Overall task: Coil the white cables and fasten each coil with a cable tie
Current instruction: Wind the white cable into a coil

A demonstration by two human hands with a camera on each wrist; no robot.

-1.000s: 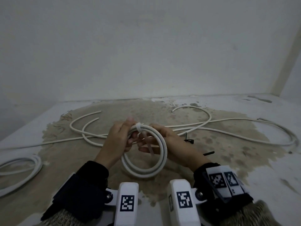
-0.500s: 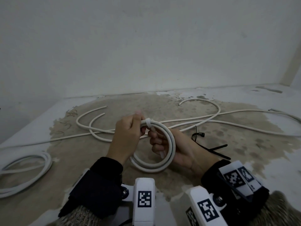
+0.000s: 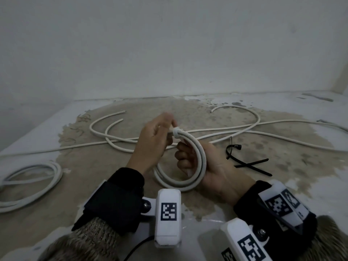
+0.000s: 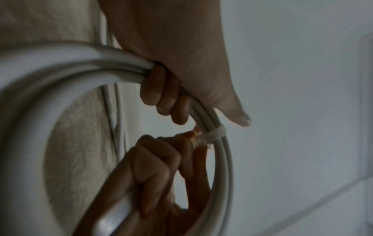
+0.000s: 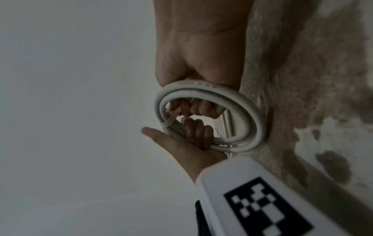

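I hold a small coil of white cable [image 3: 202,162] above the floor between both hands. A white cable tie [image 3: 177,131] wraps the coil at its top. My left hand [image 3: 165,132] grips the coil just left of the tie; in the left wrist view its fingers [image 4: 165,95] curl round the strands beside the tie [image 4: 214,133]. My right hand [image 3: 183,157] reaches through the coil and grips the tie's tail, which runs down past its fingers. The right wrist view shows the coil [image 5: 242,103] ringed round the right hand's curled fingers [image 5: 197,108].
Long loose white cables [image 3: 263,127] lie across the stained floor [image 3: 113,166] behind the hands. Another white coil [image 3: 32,178] lies at the left. Black cable ties [image 3: 244,159] lie on the floor just right of my right hand. A plain wall closes the back.
My right hand has drawn the tie's tail down toward me, and the tie sits snug on the coil. The left hand keeps its grip on the coil.
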